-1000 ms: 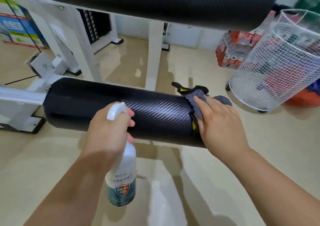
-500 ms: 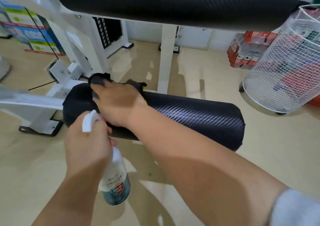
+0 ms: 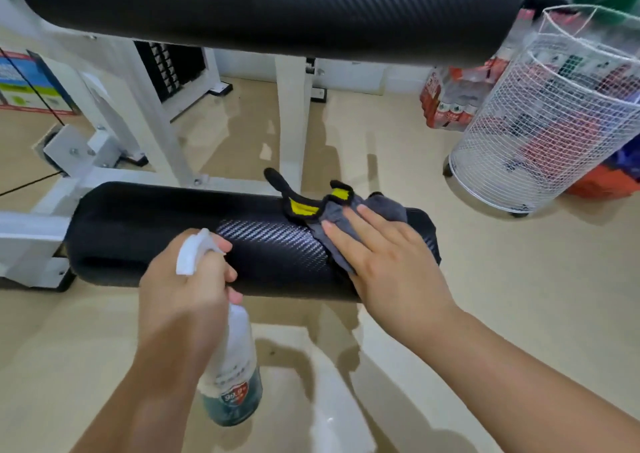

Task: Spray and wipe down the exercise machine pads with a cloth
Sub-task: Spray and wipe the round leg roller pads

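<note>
Closest in, the left hand [image 3: 183,296] is wrapped round the neck of a white plastic spray bottle with a teal bottom [image 3: 230,359], one finger up by the trigger. Just past it the right hand [image 3: 388,258] lies flat, fingers straight, pressing a soft grey cloth with black-and-yellow trim [image 3: 341,215] onto the right end of the black carbon-weave roller pad [image 3: 214,241]. The cloth looks light and floppy, so I'd palm it rather than pinch it, and the vinyl looks slick. Further back there's a larger black cushioned pad [image 3: 277,5] overhead and a white wire-mesh basket [image 3: 540,133] far right.

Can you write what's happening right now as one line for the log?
step: wiping | right hand: presses grey cloth on lower pad, right end | left hand: grips spray bottle
</note>
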